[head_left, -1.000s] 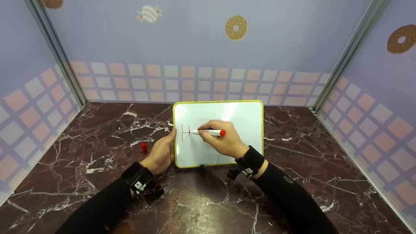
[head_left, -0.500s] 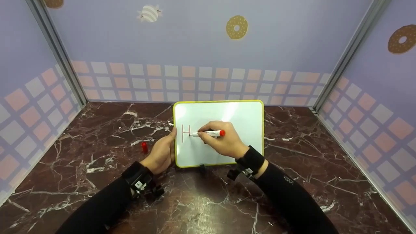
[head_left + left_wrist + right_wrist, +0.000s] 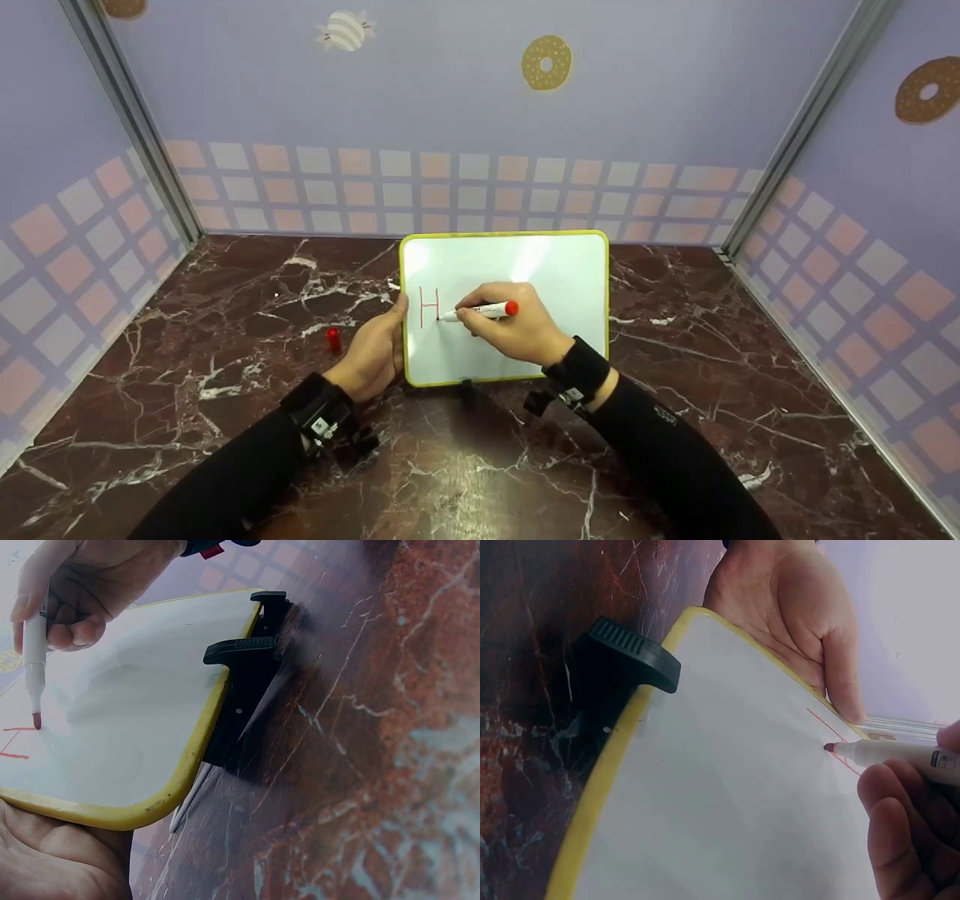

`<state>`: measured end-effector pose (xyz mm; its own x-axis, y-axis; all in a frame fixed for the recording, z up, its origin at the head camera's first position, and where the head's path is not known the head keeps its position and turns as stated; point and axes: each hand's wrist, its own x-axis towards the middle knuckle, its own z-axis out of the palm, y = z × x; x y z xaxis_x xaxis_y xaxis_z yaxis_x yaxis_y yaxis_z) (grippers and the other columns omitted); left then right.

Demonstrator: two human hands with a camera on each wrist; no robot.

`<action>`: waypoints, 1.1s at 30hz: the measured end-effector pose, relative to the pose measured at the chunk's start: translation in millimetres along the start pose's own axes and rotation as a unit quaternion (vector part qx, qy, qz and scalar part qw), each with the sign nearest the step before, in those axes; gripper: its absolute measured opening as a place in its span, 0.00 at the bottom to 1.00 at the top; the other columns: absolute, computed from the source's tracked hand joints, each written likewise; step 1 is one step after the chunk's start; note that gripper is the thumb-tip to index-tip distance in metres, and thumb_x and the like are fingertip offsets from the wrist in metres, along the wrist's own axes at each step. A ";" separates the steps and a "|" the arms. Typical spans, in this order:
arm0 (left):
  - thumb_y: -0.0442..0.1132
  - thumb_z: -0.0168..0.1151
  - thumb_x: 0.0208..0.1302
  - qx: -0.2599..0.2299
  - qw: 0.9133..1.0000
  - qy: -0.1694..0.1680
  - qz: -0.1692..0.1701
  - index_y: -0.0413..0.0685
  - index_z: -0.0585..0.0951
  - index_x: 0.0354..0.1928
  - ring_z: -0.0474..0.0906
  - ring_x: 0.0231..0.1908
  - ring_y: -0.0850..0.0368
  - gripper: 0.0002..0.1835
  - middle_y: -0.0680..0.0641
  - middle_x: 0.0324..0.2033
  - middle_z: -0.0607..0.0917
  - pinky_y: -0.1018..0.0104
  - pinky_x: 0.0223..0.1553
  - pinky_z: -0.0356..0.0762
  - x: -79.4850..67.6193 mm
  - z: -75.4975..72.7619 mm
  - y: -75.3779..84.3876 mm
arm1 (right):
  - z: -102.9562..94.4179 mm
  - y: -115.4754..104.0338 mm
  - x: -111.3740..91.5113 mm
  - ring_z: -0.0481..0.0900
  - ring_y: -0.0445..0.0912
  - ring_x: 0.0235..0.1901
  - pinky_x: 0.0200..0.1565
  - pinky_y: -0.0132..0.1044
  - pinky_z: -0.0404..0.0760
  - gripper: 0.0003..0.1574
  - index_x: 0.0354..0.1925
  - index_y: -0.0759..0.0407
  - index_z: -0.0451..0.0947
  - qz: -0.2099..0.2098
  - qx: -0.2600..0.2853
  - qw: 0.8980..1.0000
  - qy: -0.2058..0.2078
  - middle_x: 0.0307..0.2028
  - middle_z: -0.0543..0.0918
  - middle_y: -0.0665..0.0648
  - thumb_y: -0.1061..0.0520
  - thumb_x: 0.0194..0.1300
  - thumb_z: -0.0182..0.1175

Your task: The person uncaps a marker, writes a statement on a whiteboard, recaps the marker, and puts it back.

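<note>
A whiteboard (image 3: 517, 259) with a yellow frame leans back on a black stand (image 3: 634, 652) whose hooks grip its lower edge. My left hand (image 3: 371, 352) holds the board's left side, thumb along the frame and fingers partly hidden behind. With thumb and fingers, my right hand (image 3: 517, 322) pinches a white marker (image 3: 491, 310) with a red end. Its red tip (image 3: 37, 720) is at the board, at the lower end of the right stroke of a red H (image 3: 430, 305). A red marker cap (image 3: 333, 340) stands on the table left of the left hand.
A dark red marbled table (image 3: 225, 442) lies under everything. Behind it rises a lilac back wall (image 3: 450, 112) with a checkered band, and side walls stand left and right. A thin pale rod (image 3: 189, 799) slants behind the board.
The marker tip has moved down the board with my right hand, lengthening the right vertical stroke of the H. My left hand, the board and the cap stay where they were.
</note>
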<state>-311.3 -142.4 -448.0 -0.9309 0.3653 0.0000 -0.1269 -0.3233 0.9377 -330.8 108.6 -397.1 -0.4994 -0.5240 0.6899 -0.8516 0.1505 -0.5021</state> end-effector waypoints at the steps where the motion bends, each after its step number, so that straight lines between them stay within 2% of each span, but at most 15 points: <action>1: 0.68 0.38 0.89 0.000 1.000 0.001 0.000 0.40 0.68 0.83 0.86 0.65 0.41 0.42 0.36 0.67 0.85 0.43 0.63 0.87 0.0 0.1 0.1 | 0.0 -0.1 0.1 0.88 0.45 0.26 0.30 0.33 0.82 0.05 0.41 0.64 0.93 0.001 -0.003 1.000 0.000 0.31 0.92 0.54 0.65 0.76 0.71; 14: 0.67 0.38 0.90 -0.002 1.000 0.002 -0.006 0.41 0.69 0.82 0.86 0.64 0.41 0.41 0.36 0.67 0.85 0.42 0.63 0.87 0.1 0.9 0.3 | 0.5 1.1 -0.6 0.89 0.46 0.26 0.32 0.35 0.85 0.06 0.41 0.66 0.93 -0.011 -0.012 1.000 -0.012 0.35 0.94 0.57 0.66 0.75 0.70; 26: 0.66 0.36 0.91 -0.006 1.000 -0.009 0.003 0.41 0.67 0.84 0.86 0.64 0.42 0.41 0.36 0.67 0.85 0.42 0.63 0.87 -0.2 1.2 0.7 | -0.2 -0.1 -0.5 0.87 0.42 0.26 0.29 0.33 0.82 0.06 0.41 0.67 0.92 0.005 -0.003 0.999 -0.031 0.31 0.91 0.54 0.65 0.76 0.69; 33: 0.65 0.37 0.91 -0.007 1.000 0.002 -0.002 0.41 0.69 0.83 0.87 0.62 0.42 0.39 0.37 0.65 0.86 0.42 0.61 0.88 -0.9 1.6 1.2 | 0.3 -0.8 -0.4 0.87 0.42 0.27 0.30 0.34 0.82 0.06 0.41 0.66 0.92 -0.004 -0.012 1.000 -0.029 0.31 0.91 0.54 0.65 0.76 0.69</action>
<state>-310.1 -141.7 -446.3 -0.9319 0.3626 -0.0055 -0.1353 -0.3337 0.9329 -329.9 108.3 -397.1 -0.4836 -0.5727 0.6619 -0.8590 0.1656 -0.4844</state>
